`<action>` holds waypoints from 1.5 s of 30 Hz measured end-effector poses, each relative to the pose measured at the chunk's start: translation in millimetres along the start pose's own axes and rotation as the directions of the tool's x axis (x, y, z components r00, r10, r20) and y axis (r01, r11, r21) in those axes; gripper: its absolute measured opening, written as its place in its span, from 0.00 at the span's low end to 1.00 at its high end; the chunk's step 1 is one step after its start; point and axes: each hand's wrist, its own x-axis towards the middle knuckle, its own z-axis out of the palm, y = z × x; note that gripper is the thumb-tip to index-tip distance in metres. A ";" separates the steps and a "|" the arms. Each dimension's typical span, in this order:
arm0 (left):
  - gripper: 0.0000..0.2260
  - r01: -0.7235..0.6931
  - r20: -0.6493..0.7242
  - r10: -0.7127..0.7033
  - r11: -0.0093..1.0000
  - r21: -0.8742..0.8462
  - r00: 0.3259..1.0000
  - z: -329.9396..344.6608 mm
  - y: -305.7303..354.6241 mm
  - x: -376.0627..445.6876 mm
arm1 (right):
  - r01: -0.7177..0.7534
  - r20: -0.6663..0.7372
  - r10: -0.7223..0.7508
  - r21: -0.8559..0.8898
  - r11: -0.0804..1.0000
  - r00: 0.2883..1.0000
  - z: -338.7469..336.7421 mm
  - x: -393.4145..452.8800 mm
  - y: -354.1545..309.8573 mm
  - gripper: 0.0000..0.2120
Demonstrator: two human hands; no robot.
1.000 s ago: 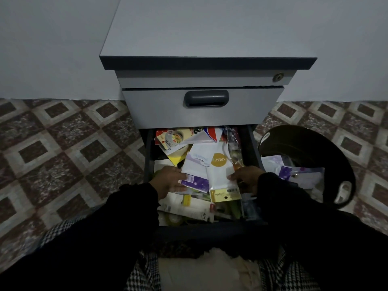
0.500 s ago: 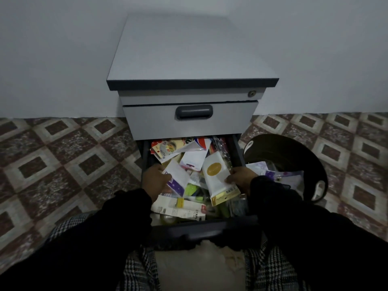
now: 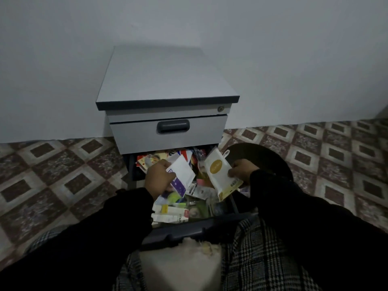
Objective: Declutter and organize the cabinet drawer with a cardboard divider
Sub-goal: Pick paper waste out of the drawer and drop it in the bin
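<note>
A grey cabinet (image 3: 168, 85) stands against the wall with its lower drawer (image 3: 180, 229) pulled out towards me. The drawer is crammed with packets, cards and tubes. My left hand (image 3: 158, 178) grips a white packet with a purple corner (image 3: 181, 175), lifted above the clutter. My right hand (image 3: 241, 171) holds a white pouch with a gold circle (image 3: 219, 175) by its right edge, raised over the drawer's right side. No cardboard divider is in view.
A dark round bin (image 3: 262, 156) sits on the tiled floor just right of the drawer, partly behind my right arm. The upper drawer (image 3: 168, 134) is closed. Patterned floor tiles (image 3: 52, 175) spread left and right. My checked trousers fill the bottom.
Both hands have lifted their packets higher out of the drawer, and the right hand's pouch has shifted right towards the bin. My head has pulled back, showing more of the cabinet top.
</note>
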 end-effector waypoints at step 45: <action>0.08 -0.064 0.142 0.031 0.971 0.232 0.989 18.0 -52.7 68.5 | 0.080 0.076 -0.075 -0.066 0.995 0.994 47.3 105.3 -1.0 0.07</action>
